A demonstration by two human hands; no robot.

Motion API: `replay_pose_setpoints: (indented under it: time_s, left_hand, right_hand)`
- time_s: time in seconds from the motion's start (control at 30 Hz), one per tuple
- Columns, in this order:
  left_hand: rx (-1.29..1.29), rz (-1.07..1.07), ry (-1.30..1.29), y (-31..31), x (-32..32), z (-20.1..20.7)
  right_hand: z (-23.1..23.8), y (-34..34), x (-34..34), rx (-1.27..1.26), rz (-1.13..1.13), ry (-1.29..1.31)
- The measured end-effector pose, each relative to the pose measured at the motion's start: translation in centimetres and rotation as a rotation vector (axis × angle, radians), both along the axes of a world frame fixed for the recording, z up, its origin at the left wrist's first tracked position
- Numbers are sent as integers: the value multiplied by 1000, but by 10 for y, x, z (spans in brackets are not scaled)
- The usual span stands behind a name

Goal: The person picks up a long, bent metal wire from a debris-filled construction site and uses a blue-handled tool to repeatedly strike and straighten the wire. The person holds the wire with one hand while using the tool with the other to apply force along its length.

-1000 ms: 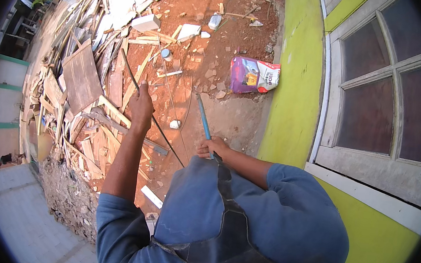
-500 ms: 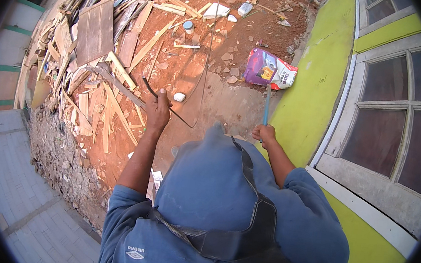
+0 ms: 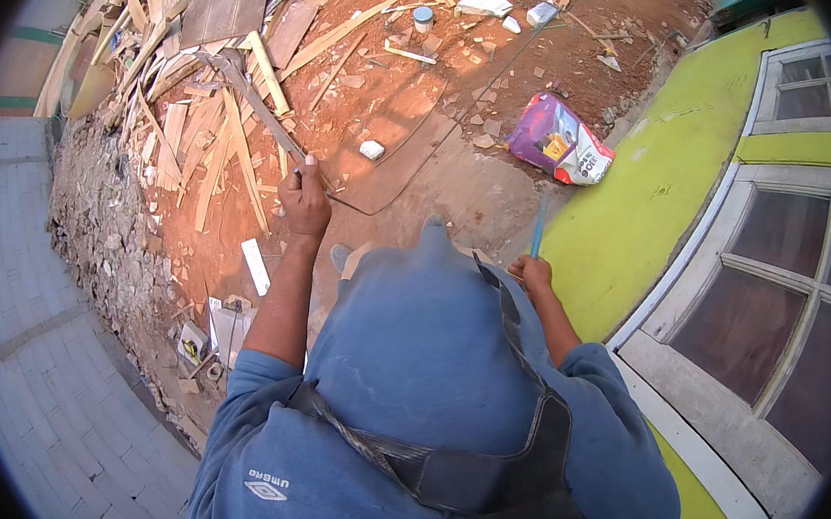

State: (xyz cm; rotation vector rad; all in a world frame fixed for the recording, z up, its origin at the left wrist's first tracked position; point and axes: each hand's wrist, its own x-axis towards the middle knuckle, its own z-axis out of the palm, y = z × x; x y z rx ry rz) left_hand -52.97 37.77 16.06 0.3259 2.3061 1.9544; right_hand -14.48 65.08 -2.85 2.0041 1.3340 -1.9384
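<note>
Two grips are holding, fingers curled closed: left hand (image 3: 307, 203) round a dark cable (image 3: 353, 207), right hand (image 3: 531, 273) round a blue stick (image 3: 538, 233); cable beyond the left grip is probably needing snag-free slack.

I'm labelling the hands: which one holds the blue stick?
The right hand, nearer the yellow-green wall, grips the blue stick; the left hand instead holds a thin dark rod or cable.

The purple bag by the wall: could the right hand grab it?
Probably not: the bag lies beyond the right hand, which grips a blue rod, though nothing large blocks the way.
</note>
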Motion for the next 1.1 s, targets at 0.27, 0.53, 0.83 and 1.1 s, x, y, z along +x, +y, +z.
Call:
replay_pose_setpoints:
  time_s: [0.27,0.53,0.83,1.1]
  left_hand:
    - [-29,23,66,-35,19,-5]
    - [-16,-17,60,-45,49,-10]
    - [-99,-49,68,-33,54,-3]
    - [-132,-35,83,-21,34,4]
  right_hand:
    - [7,13,6,31,10,-28]
    - [-4,27,-10,19,76,-24]
    - [7,24,-50,112,210,-2]
    - [18,24,-83,136,281,-57]
